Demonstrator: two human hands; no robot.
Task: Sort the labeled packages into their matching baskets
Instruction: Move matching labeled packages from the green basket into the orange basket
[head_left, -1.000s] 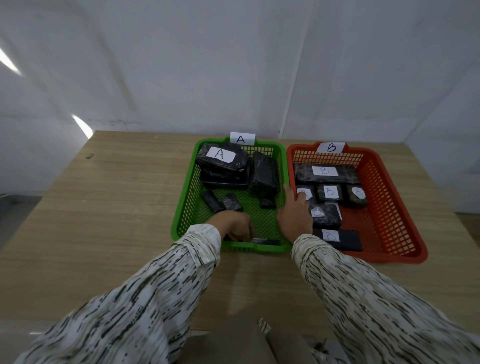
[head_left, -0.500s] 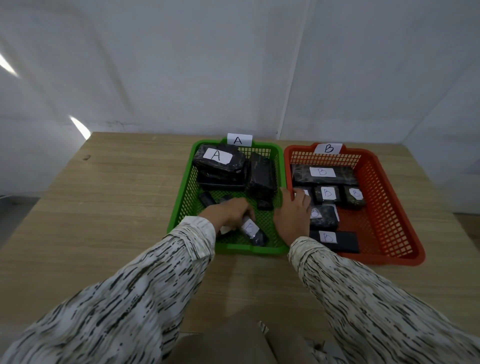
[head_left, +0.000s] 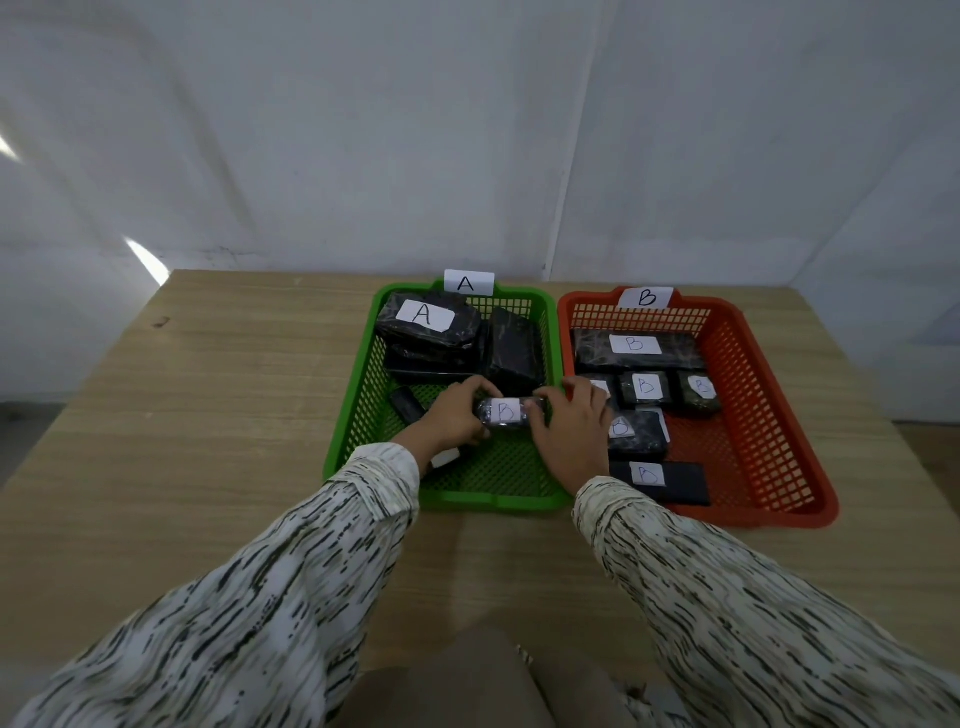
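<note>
Patterned sleeves (head_left: 311, 571) cross the worktop (head_left: 208, 415) into the green basket (head_left: 488, 501). Left hand (head_left: 452, 415) grips the left end of a small B-labelled package (head_left: 506, 413) over the basket's middle, label up. Right hand (head_left: 569, 431) is on its right end; probably a pinch, fingertips partly hidden. Red basket (head_left: 779, 514) alongside holds several B packages (head_left: 635, 345). An A-labelled package (head_left: 423, 319) is stacked at the green basket's far end. A card (head_left: 467, 283) and B card (head_left: 645, 298) sit on the far rims.
</note>
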